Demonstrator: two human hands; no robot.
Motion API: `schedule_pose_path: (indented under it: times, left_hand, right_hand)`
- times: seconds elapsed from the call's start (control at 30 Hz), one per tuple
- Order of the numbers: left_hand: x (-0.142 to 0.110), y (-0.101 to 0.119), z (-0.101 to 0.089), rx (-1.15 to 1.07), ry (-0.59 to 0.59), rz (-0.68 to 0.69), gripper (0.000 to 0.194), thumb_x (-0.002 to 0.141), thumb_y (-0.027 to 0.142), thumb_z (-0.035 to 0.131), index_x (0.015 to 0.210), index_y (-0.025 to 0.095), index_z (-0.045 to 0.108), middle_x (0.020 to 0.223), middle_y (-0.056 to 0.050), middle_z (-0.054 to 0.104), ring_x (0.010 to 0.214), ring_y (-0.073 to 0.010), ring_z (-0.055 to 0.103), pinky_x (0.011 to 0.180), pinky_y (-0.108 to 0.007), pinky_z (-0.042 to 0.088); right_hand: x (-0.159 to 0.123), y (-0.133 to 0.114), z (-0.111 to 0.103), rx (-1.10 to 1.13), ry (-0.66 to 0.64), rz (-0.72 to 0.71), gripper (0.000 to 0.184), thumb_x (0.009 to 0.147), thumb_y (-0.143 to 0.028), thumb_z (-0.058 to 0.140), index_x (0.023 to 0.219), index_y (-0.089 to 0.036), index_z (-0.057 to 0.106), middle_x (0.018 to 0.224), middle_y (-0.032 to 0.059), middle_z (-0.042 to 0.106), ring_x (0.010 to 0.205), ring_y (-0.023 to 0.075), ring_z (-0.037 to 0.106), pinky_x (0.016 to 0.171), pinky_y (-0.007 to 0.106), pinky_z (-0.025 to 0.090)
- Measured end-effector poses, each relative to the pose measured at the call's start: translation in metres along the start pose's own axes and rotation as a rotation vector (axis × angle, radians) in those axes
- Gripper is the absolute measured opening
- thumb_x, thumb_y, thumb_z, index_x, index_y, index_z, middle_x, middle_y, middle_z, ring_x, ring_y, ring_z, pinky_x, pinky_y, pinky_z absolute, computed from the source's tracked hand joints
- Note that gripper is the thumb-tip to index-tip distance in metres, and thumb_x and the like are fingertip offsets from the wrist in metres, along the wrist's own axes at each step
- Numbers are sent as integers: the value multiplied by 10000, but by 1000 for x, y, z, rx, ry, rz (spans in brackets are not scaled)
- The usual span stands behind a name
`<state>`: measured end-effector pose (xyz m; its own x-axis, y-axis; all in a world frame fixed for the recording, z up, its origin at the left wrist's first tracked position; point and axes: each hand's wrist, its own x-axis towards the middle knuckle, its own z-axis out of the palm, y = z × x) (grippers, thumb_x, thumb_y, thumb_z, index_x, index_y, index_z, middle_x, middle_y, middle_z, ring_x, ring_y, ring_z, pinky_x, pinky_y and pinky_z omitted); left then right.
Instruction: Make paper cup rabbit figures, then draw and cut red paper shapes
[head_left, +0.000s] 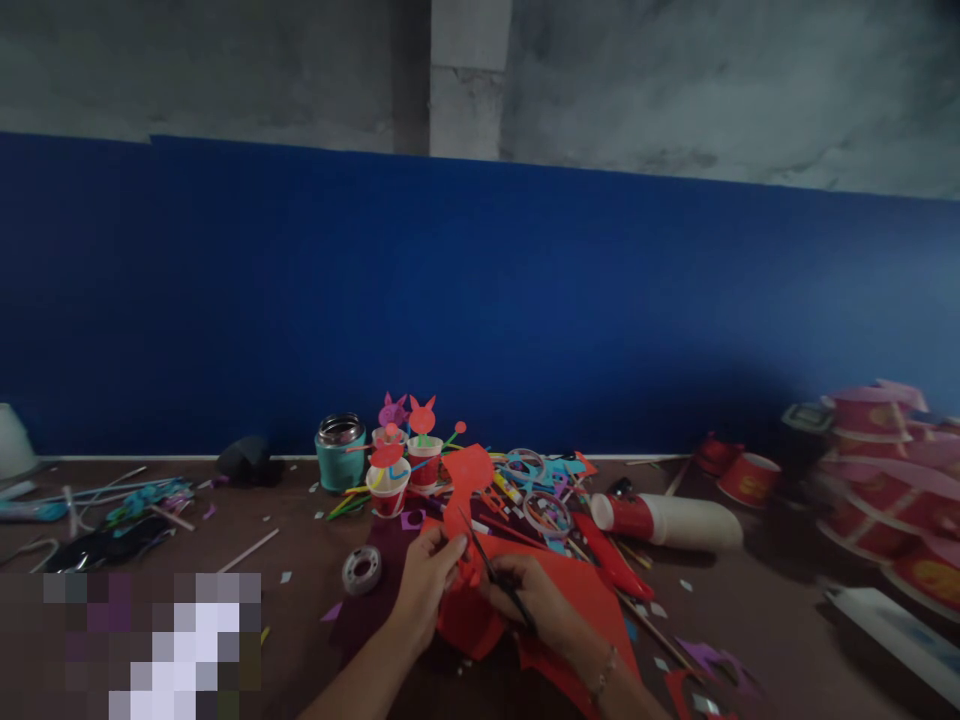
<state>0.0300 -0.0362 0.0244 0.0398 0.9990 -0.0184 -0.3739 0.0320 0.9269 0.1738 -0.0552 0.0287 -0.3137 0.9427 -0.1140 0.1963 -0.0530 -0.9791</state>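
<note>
My left hand (431,565) is closed on red paper (469,470), pinching it between thumb and fingers. The upper part of that paper is cut to a curved outline and stands up above the hand. In my right hand (532,600) is a pair of dark scissors (484,548), with the blades pointing up and left at the paper's edge beside my left thumb. A larger red sheet (577,590) spreads under and beside my right hand. Dark purple paper (382,560) lies beneath, partly hidden by my left arm.
Decorated paper cups (388,488) stand behind my left hand, near a teal metal jar (341,455). A tape roll (362,570) lies at left. Stacked white cups (675,522) lie on their side at right, with red tubs (862,480) beyond. Scraps and straws litter the table.
</note>
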Motion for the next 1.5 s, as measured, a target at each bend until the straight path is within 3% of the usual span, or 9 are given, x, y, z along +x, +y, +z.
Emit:
schedule_pose_path:
  times: [0.17, 0.37, 0.7, 0.87, 1.03, 1.5]
  left_hand:
    - [-3, 1, 3, -21, 16, -13, 260, 611, 354, 708, 633, 139, 564, 534, 33, 556, 348, -4, 255, 380, -178, 167]
    - [-6, 2, 6, -31, 27, -15, 262, 612, 363, 706, 630, 138, 574, 578, 23, 578, 352, 2, 256, 372, -178, 149]
    - [-8, -3, 9, -70, 64, -55, 343, 572, 445, 733, 613, 147, 568, 400, 101, 383, 338, -10, 207, 357, -173, 118]
    - [-8, -4, 10, -83, 72, -73, 374, 554, 473, 742, 613, 140, 583, 435, 79, 449, 338, -3, 214, 350, -170, 110]
    - [-8, -7, 10, -87, 80, -83, 402, 544, 508, 744, 586, 142, 582, 353, 106, 346, 331, -6, 204, 351, -157, 117]
    - [-8, -5, 9, -78, 92, -69, 430, 531, 523, 757, 585, 146, 557, 370, 109, 338, 339, -6, 205, 346, -151, 125]
  right_hand:
    - [-2, -4, 2, 35, -48, -18, 261, 667, -426, 622, 652, -191, 512, 506, -64, 464, 399, 72, 411, 389, 188, 283]
    - [-2, -6, 5, 86, -44, -65, 280, 657, -432, 631, 655, -181, 509, 537, -64, 450, 444, 64, 368, 431, 195, 280]
    - [4, 4, 5, 54, -14, -102, 274, 656, -414, 637, 626, -186, 488, 549, -61, 419, 477, 72, 342, 445, 199, 271]
    - [5, 6, 6, 71, -11, -103, 311, 644, -422, 665, 617, -186, 464, 516, -80, 369, 460, 59, 291, 439, 193, 245]
    - [4, 2, 7, 46, 0, -106, 298, 659, -413, 657, 606, -188, 468, 535, -70, 379, 479, 67, 302, 445, 195, 255]
    - [3, -1, 9, 19, 29, -64, 284, 669, -408, 624, 600, -192, 452, 480, -85, 367, 393, 48, 298, 386, 186, 268]
